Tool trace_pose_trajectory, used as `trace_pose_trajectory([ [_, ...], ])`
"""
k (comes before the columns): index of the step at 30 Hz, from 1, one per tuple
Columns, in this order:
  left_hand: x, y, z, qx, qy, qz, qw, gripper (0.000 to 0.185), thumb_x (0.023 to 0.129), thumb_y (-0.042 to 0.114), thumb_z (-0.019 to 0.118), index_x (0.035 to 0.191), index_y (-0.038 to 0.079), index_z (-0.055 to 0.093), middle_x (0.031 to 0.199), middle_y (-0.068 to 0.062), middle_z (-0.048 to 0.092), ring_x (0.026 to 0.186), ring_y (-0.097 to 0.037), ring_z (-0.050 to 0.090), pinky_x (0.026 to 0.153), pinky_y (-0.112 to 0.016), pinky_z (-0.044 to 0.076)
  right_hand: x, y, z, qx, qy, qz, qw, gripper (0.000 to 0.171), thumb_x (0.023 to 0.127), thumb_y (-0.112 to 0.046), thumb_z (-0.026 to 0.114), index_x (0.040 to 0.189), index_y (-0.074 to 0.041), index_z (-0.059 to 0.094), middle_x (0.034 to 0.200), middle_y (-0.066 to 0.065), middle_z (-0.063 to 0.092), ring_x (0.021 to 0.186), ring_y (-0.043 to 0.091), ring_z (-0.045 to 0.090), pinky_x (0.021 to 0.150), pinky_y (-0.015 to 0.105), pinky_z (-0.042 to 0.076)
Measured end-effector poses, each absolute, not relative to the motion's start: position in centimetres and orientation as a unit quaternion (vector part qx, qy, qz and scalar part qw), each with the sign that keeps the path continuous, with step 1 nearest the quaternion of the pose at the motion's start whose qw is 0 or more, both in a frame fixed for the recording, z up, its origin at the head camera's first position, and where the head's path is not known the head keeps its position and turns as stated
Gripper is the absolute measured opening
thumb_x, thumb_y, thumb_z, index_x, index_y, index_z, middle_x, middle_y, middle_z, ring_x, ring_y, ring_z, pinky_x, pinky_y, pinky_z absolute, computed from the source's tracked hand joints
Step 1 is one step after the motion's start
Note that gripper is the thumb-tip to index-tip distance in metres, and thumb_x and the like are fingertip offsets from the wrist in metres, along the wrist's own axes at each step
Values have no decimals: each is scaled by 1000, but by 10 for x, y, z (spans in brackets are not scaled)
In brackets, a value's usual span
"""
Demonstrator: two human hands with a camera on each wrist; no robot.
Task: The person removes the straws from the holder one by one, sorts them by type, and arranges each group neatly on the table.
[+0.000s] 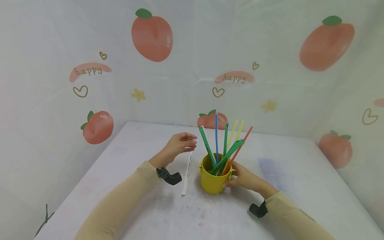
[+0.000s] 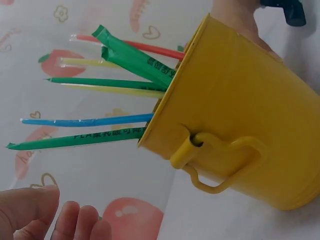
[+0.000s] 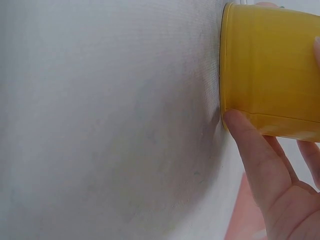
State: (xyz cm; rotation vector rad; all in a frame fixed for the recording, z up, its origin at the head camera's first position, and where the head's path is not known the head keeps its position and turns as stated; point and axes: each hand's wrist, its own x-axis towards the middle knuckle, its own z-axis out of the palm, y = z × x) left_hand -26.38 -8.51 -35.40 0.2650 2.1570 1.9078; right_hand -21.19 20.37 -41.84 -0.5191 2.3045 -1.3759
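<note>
A small yellow bucket [image 1: 211, 180] [image 2: 240, 100] [image 3: 270, 65] stands on the white table [image 1: 294, 186]. Several straws [image 1: 225, 146] [image 2: 105, 82] stick out of it: green wrapped ones, a blue, two yellow and a red. My right hand [image 1: 233, 177] grips the bucket's right side, and its thumb [image 3: 247, 145] presses near the base. My left hand [image 1: 192, 142] [image 2: 55, 217] hovers just left of the straws, fingers loosely bent, holding nothing. A white wrapped straw [image 1: 187, 173] lies on the table under it, left of the bucket.
A pale cloth printed with peaches and "happy" [image 1: 153, 35] hangs behind and on both sides of the table. Bare table surface [image 3: 100, 125] spreads in front of the bucket and to its right. The table's left edge [image 1: 81, 180] runs diagonally.
</note>
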Motion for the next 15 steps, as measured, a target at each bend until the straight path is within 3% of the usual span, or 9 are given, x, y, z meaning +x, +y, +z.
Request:
trace_pose_trajectory([
  [6,-262,-79,-356,107,735,658,121,26,94,6,61,119,-2,60,117,-20,63,102,-26,66,92,-37,55,-212,204,-418,-190,826,-491,201,101,78,-25,82,153,-5,18,155,21,26,131,49,41,103,58,43],
  [15,-260,-73,-358,133,730,659,124,30,95,5,60,122,-6,57,118,-25,62,107,-33,65,92,-37,55,-212,204,-420,-190,825,-493,201,100,78,-26,82,153,-4,19,155,21,26,131,48,41,104,59,42],
])
